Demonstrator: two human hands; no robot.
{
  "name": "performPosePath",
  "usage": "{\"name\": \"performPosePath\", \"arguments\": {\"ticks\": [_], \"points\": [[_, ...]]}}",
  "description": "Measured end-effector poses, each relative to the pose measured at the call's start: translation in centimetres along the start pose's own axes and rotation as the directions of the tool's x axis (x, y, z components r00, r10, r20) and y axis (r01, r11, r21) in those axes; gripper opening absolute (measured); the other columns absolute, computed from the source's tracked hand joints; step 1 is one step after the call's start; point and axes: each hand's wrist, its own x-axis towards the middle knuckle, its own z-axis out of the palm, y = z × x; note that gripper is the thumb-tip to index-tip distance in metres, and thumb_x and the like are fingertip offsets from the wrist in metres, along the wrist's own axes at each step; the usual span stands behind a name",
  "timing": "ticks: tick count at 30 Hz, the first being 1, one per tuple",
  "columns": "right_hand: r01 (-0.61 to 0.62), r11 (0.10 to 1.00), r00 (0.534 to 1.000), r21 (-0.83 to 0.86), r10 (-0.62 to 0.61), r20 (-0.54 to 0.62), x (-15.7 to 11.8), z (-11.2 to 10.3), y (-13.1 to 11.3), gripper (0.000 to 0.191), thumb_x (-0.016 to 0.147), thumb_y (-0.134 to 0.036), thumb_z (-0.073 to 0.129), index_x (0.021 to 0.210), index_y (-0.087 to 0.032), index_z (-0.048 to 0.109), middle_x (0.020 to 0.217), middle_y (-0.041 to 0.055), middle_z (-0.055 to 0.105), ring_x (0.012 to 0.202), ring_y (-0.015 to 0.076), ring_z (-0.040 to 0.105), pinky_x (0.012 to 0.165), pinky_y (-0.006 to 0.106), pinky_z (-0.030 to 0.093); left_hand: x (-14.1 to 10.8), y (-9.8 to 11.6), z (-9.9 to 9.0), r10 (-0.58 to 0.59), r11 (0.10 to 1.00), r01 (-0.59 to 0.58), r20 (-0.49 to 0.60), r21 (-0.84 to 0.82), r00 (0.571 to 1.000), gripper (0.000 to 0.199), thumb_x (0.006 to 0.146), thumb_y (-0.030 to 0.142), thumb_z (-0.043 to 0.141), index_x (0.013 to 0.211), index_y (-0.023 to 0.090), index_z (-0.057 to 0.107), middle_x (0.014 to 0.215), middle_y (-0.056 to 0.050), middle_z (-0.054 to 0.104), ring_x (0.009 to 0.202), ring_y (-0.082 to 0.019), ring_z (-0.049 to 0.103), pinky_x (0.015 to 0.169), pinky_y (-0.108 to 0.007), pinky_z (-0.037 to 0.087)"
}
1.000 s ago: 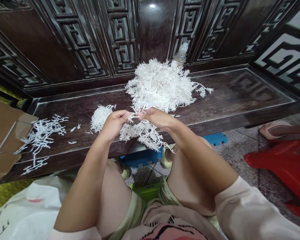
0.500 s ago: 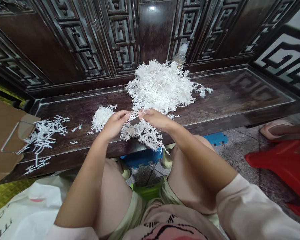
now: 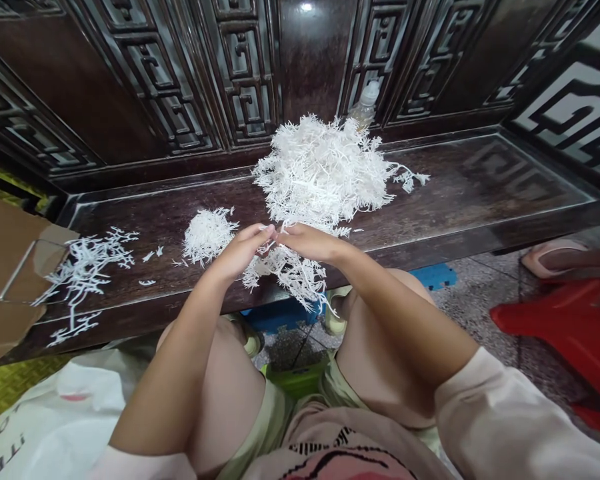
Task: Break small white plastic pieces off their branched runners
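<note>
My left hand (image 3: pixel 246 247) and my right hand (image 3: pixel 308 241) meet fingertip to fingertip at the front of the bench. Both are closed in a pinch on a white branching plastic sprig, mostly hidden by the fingers. Just behind them rises a large heap of white sprigs (image 3: pixel 325 173). A smaller loose clump of sprigs (image 3: pixel 297 277) hangs over the bench edge below my right hand. Left of my left hand lies a small pile of short white pieces (image 3: pixel 209 235).
Bare branched white stems (image 3: pixel 93 267) lie at the left beside a cardboard box (image 3: pixel 7 267). A capped clear bottle (image 3: pixel 366 107) stands behind the heap. The dark wooden bench (image 3: pixel 460 193) has a carved back. On the floor at right is a red stool (image 3: pixel 570 327).
My hands have come closer together, and the left has moved slightly right. The sprig that showed between the fingers is now mostly covered.
</note>
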Motion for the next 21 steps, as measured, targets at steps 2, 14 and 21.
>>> {"name": "performPosePath", "arguments": {"ticks": [2,14,21], "points": [[-0.001,1.000,1.000,-0.013,0.002,0.019,0.0,0.0,0.0,0.035,0.081,-0.044,0.037,0.071,-0.014,0.053,0.055,-0.0019,0.040,0.054,0.0091,0.033,0.054,0.023,0.029,0.2,-0.2,0.1,-0.018,1.000,0.018,0.005,0.007,1.000,0.036,0.074,0.050,0.045,0.077,0.016,0.056,0.075,-0.001,0.056,0.071,-0.014,0.049,0.071,-0.027,0.036],[0.018,1.000,0.998,-0.018,-0.017,0.065,-0.2,-0.4,-0.3,0.033,0.082,-0.040,0.035,0.068,-0.015,0.052,0.064,0.0001,0.049,0.058,0.0085,0.038,0.060,0.023,0.031,0.7,-0.7,0.6,0.069,0.991,-0.071,-0.015,-0.116,0.997,0.030,0.074,0.042,0.048,0.062,0.015,0.057,0.055,0.001,0.057,0.059,-0.013,0.051,0.065,-0.026,0.039],[0.102,0.995,0.993,-0.009,-0.103,-0.050,-0.4,0.0,-1.0,0.033,0.083,-0.040,0.032,0.068,-0.016,0.048,0.069,0.0007,0.049,0.066,0.0107,0.042,0.067,0.025,0.032,0.2,0.3,1.0,0.073,0.965,-0.117,-0.188,-0.236,0.979,0.021,0.071,0.032,0.054,0.057,0.015,0.055,0.050,0.002,0.054,0.053,-0.012,0.050,0.059,-0.024,0.039]]}}
